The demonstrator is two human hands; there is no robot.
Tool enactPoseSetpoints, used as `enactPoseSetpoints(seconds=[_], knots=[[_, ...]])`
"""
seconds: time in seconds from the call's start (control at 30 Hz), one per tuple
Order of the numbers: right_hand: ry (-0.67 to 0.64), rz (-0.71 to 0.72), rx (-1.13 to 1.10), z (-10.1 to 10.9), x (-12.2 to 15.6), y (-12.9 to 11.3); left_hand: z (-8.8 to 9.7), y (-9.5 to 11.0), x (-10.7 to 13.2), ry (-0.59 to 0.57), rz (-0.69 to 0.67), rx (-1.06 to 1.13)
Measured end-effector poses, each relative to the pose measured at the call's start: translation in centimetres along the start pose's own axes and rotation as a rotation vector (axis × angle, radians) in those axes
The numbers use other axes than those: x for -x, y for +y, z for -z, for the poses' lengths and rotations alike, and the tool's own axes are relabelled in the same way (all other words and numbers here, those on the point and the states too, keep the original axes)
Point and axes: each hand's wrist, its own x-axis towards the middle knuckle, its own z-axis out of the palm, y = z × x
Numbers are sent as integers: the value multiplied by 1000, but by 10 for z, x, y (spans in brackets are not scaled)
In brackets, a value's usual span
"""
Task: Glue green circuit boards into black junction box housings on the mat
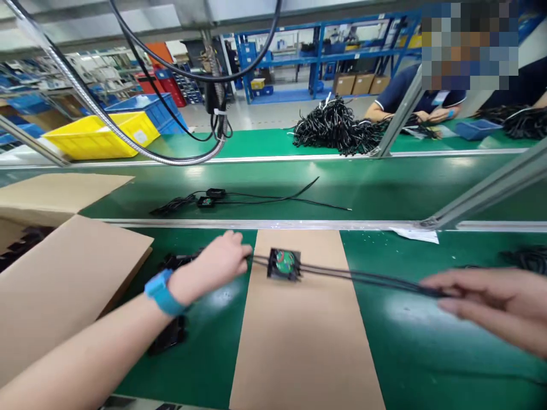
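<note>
My left hand, with a blue wristband, is closed on one end of a bundle of black cables stretched across a brown cardboard sheet. My right hand pinches the other end of the same cables at the right, and it is blurred. A small black square part with a green and red centre lies on the cardboard against the cables. More black parts lie under my left forearm.
An open cardboard box stands at the left. Two small black parts with leads lie on the green conveyor belt. Beyond are a yellow bin, hanging cables, a cable pile and a seated co-worker.
</note>
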Motion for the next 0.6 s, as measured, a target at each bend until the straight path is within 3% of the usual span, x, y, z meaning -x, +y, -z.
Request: enactPoseSetpoints(seconds=[0.03, 0.17, 0.27, 0.33, 0.43, 0.53, 0.6], knots=[[-102, -48, 42, 21, -19, -4, 6, -20, -13, -8, 0, -34], [-71, 19, 363, 94, -115, -42, 6, -95, -65, -64, 161, -151], [8, 19, 628, 116, -203, -55, -13, -136, -110, -79, 229, -219], [81, 22, 722, 110, -256, -49, -28, -152, -137, -111, 244, -198], [119, 36, 783, 74, -315, -32, -45, -159, -167, -122, 240, -149], [86, -2, 794, 25, -342, -10, -58, -157, -183, -89, 248, -105], [71, 3, 774, 0, -338, 9, -65, -155, -186, -57, 292, -89]])
